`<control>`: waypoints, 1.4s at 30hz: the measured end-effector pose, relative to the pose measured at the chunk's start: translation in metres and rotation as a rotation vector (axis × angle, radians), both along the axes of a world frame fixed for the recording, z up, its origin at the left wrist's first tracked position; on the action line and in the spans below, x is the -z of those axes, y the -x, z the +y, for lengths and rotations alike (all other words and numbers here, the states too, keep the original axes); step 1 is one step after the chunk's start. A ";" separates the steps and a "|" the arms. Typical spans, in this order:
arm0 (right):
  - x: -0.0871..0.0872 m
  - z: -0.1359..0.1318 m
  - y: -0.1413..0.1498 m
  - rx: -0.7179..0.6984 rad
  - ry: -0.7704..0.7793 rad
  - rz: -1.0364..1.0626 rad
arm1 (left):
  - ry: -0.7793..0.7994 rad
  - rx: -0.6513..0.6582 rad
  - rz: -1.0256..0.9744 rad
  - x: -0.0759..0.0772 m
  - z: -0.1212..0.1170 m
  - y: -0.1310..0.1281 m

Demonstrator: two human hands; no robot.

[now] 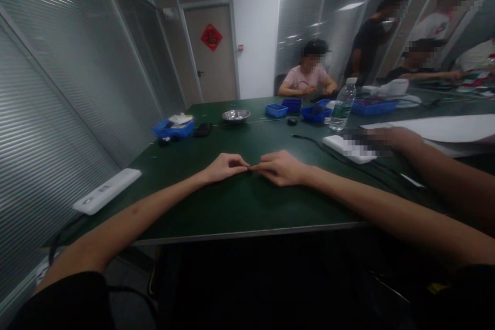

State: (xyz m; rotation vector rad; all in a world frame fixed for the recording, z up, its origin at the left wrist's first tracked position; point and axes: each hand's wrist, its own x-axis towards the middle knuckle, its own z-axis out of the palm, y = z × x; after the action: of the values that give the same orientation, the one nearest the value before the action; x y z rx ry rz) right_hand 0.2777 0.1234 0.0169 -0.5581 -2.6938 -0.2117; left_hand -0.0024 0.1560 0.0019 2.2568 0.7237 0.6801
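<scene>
My left hand point(226, 167) and my right hand point(281, 167) meet fingertip to fingertip just above the green table point(216, 211). The left thumb and forefinger are pinched together. On the other side, the right fingers are closed and point toward that pinch. A small dark thing seems to sit between the fingertips, too small to name. Both forearms reach in from the near edge.
A co-worker's hand point(394, 139) is over a white power bank point(348, 148) at right, beside a black cable point(313, 142). Farther back are a water bottle point(342, 108), a metal bowl point(236, 116) and blue trays point(276, 110). A white device point(108, 192) lies left.
</scene>
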 end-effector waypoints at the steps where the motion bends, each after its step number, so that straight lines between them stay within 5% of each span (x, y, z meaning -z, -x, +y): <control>1: -0.001 0.000 -0.002 -0.006 0.006 0.004 | 0.008 -0.006 0.000 0.000 0.000 0.000; 29: 0.002 0.002 -0.003 -0.013 0.037 0.025 | 0.040 -0.003 0.003 -0.002 -0.002 0.000; 42: 0.002 0.004 0.001 0.126 -0.013 0.083 | 0.049 -0.018 0.004 0.004 0.004 0.001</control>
State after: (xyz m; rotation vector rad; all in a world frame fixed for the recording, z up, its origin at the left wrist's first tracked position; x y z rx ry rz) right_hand 0.2768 0.1274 0.0149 -0.7181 -2.5778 -0.2350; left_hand -0.0037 0.1603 -0.0018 2.2102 0.7553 0.6593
